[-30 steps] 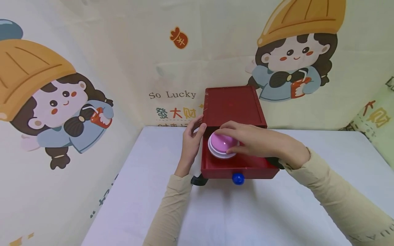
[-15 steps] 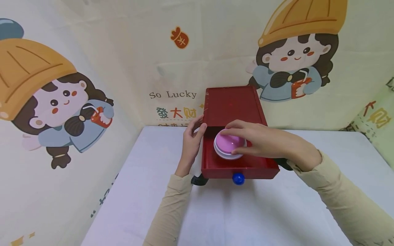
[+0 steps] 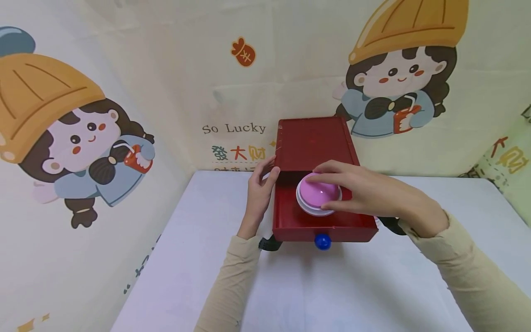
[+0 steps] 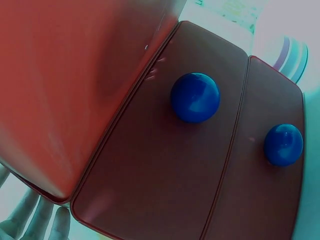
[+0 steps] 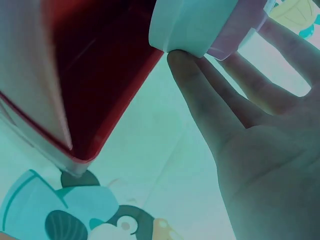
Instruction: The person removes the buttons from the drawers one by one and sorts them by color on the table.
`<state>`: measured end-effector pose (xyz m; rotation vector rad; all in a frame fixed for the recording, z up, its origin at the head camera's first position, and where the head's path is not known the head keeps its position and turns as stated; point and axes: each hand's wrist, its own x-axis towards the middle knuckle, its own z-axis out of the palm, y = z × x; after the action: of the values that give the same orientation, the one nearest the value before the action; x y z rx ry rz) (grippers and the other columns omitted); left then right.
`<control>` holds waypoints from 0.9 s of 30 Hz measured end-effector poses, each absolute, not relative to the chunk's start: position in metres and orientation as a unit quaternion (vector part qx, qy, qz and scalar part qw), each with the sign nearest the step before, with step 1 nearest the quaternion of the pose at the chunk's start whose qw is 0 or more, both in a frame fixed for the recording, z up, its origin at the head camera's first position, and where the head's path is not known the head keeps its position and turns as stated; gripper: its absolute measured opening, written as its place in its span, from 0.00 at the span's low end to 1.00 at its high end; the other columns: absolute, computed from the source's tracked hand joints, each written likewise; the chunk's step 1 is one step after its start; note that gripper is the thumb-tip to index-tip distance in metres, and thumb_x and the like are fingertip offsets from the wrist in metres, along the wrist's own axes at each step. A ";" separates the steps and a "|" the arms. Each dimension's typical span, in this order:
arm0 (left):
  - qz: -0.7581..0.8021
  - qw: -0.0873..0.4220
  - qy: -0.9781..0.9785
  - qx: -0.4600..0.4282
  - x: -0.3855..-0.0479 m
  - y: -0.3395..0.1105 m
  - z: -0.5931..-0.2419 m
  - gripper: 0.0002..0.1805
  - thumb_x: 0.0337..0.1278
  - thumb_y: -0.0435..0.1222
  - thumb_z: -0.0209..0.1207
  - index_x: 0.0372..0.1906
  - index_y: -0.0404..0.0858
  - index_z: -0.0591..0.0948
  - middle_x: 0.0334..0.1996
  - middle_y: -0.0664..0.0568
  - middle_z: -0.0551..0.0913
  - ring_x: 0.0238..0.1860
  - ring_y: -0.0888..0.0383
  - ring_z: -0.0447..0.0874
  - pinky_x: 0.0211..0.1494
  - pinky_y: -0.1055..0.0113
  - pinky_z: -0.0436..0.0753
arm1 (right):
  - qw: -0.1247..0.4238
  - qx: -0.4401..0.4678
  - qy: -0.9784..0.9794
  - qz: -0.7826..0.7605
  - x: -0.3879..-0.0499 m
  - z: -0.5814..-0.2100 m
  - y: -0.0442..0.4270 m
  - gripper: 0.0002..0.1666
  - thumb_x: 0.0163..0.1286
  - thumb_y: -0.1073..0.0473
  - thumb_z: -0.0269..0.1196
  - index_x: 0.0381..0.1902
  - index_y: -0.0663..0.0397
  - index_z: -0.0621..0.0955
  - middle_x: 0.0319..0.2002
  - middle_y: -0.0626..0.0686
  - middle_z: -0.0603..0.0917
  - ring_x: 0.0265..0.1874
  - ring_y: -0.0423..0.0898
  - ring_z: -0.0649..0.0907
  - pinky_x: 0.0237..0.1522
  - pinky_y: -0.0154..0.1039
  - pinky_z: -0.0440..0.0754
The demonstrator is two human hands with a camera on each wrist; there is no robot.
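Observation:
A round white jar with a pink lid (image 3: 318,190) is over the pulled-out top drawer (image 3: 348,234) of a red drawer cabinet (image 3: 315,143). My right hand (image 3: 365,191) grips it from the right, thumb on the near side and fingers on the far side. From the right wrist, the white jar body (image 5: 192,25) appears above the drawer's edge. My left hand (image 3: 258,198) lies along the cabinet's left side, its fingers fairly straight and thumb by the drawer's edge. Its fingertips (image 4: 60,222) show at lower left in the left wrist view.
A blue knob (image 3: 322,241) sticks out from the open drawer's front. Below it, two closed drawer fronts carry more blue knobs (image 4: 195,97). The cabinet stands on a white tabletop (image 3: 199,221), against a printed cloth backdrop (image 3: 307,60).
My right hand has moved the jar rightward across the drawer, from its left side to about its middle. My left hand has stayed at the cabinet's side.

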<state>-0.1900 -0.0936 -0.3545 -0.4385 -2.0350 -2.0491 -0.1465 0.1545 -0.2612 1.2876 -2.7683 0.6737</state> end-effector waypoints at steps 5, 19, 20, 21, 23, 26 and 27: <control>-0.697 0.113 -0.693 -0.147 -0.190 -0.093 -0.355 0.23 0.71 0.34 0.55 0.68 0.35 0.72 0.63 0.43 0.76 0.63 0.51 0.74 0.64 0.61 0.78 | 0.023 0.409 -0.884 0.224 -0.145 -0.263 0.162 0.37 0.57 0.52 0.76 0.64 0.46 0.78 0.61 0.51 0.76 0.60 0.51 0.77 0.49 0.48 0.86; -0.701 0.131 -0.683 -0.161 -0.212 -0.096 -0.384 0.22 0.71 0.36 0.56 0.67 0.41 0.74 0.63 0.49 0.76 0.62 0.54 0.74 0.63 0.64 0.79 | 0.051 0.396 -0.888 0.228 -0.139 -0.264 0.181 0.40 0.56 0.56 0.76 0.67 0.44 0.76 0.62 0.50 0.74 0.59 0.49 0.75 0.46 0.44 0.86; -0.700 0.133 -0.682 -0.163 -0.212 -0.096 -0.384 0.22 0.71 0.36 0.56 0.67 0.43 0.74 0.63 0.50 0.76 0.62 0.54 0.75 0.63 0.64 0.79 | 0.052 0.394 -0.889 0.227 -0.139 -0.264 0.182 0.40 0.56 0.56 0.76 0.67 0.44 0.76 0.62 0.50 0.74 0.59 0.49 0.75 0.46 0.44 0.86; -0.700 0.134 -0.682 -0.165 -0.212 -0.096 -0.385 0.22 0.71 0.37 0.56 0.67 0.44 0.74 0.63 0.51 0.77 0.62 0.54 0.75 0.63 0.63 0.79 | 0.051 0.392 -0.890 0.228 -0.139 -0.264 0.183 0.41 0.56 0.57 0.76 0.67 0.45 0.75 0.63 0.50 0.74 0.60 0.49 0.74 0.45 0.43 0.87; -0.698 0.136 -0.682 -0.168 -0.213 -0.096 -0.386 0.22 0.71 0.38 0.56 0.67 0.46 0.74 0.62 0.53 0.77 0.62 0.55 0.75 0.63 0.62 0.79 | 0.050 0.387 -0.892 0.230 -0.138 -0.263 0.186 0.41 0.55 0.57 0.76 0.68 0.45 0.75 0.63 0.51 0.73 0.60 0.50 0.74 0.43 0.42 0.87; -0.699 0.133 -0.683 -0.166 -0.207 -0.095 -0.378 0.22 0.71 0.38 0.56 0.67 0.43 0.74 0.63 0.51 0.77 0.62 0.55 0.75 0.63 0.62 0.79 | 0.063 0.384 -0.892 0.231 -0.136 -0.263 0.189 0.41 0.54 0.58 0.77 0.67 0.44 0.76 0.63 0.51 0.74 0.60 0.50 0.74 0.42 0.40 0.87; -0.699 0.130 -0.683 -0.165 -0.205 -0.095 -0.374 0.22 0.71 0.37 0.56 0.67 0.41 0.74 0.63 0.49 0.77 0.62 0.54 0.75 0.63 0.62 0.78 | 0.068 0.382 -0.892 0.233 -0.136 -0.263 0.190 0.42 0.54 0.58 0.77 0.67 0.43 0.76 0.63 0.50 0.74 0.60 0.49 0.74 0.42 0.39 0.87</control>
<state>-0.2046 -0.0951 -0.3743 -0.4792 -1.9852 -2.0326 -0.1358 0.1905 -0.2634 1.1517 -2.6867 0.7025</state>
